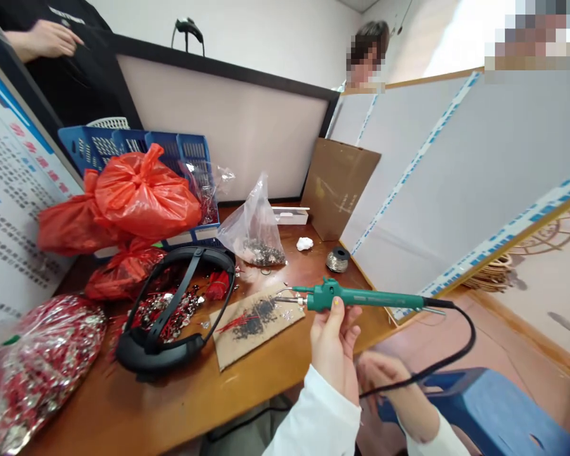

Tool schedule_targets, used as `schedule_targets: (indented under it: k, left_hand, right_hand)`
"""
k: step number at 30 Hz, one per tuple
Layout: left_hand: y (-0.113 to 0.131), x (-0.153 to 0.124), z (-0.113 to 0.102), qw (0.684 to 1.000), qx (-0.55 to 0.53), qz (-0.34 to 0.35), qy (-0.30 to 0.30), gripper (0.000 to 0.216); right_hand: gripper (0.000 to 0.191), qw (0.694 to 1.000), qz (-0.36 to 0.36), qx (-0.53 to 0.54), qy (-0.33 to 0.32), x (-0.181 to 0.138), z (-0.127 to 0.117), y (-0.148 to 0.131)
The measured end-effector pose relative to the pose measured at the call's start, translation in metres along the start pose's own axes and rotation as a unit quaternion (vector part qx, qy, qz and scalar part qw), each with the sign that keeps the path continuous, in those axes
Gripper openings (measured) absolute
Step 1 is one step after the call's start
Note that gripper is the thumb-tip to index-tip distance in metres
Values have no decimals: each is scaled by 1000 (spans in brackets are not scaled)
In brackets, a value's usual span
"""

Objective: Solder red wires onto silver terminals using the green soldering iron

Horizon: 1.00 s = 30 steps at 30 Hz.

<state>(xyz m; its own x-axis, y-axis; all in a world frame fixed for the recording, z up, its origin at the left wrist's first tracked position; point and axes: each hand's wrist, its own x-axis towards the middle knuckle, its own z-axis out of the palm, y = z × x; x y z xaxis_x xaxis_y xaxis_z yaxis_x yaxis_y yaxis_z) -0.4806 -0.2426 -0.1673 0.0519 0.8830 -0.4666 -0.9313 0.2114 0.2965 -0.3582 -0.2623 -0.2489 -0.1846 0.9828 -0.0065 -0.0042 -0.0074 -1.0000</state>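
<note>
My left hand (pixel 335 339) is closed around a green soldering iron (pixel 375 297), thumb on its body near the front. The iron lies nearly level, its metal tip and thin feed tube pointing left above a cardboard sheet (pixel 237 351). Red wire pieces (pixel 240 322) and dark scraps lie on that sheet, with small shiny bits at its right end. From the iron's back end a black cable (pixel 470 342) loops down and passes across my right hand (pixel 384 373). That hand is below and right of the left one, its fingers blurred and partly hidden.
A black head-strap device (pixel 171 358) sits on the wooden table (pixel 285 373). Around it are red bags (pixel 147 196), a clear bag (pixel 38 361) of red-and-silver pieces, another clear bag (pixel 259 228) and a solder spool (pixel 337 261). A blue stool (pixel 494 405) stands right; people are beyond the partitions.
</note>
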Motion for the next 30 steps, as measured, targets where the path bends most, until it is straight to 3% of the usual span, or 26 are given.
schedule_targets:
  k: [3,6,8,14,21,24,27,30]
  left_hand:
    - [-4,-8,-7,999,21,0,-40,43]
    - [-1,-5,-15,997,43,27,-50,50]
    - [2,2,-21,996,62,56,-36,53]
    - [2,20,-37,991,101,82,9,60]
    - [-1,33,-46,977,169,127,-5,63]
    - [2,22,-53,967,226,105,-53,63]
    - [11,4,-64,955,273,66,-97,87]
    - [28,-14,-78,941,318,51,-102,79]
  right_hand:
    - [34,993,-52,66,84,13,0,-10]
    - [58,977,-86,194,35,34,17,-18]
    - [62,971,-96,221,4,44,29,-19]
    - [46,986,-39,163,16,62,48,-18]
    - [42,986,-65,137,73,69,54,-20]
    - [40,982,-62,153,86,72,51,-18]
    - [33,974,-63,206,64,76,49,-17]
    - [31,970,-60,233,37,82,49,-15]
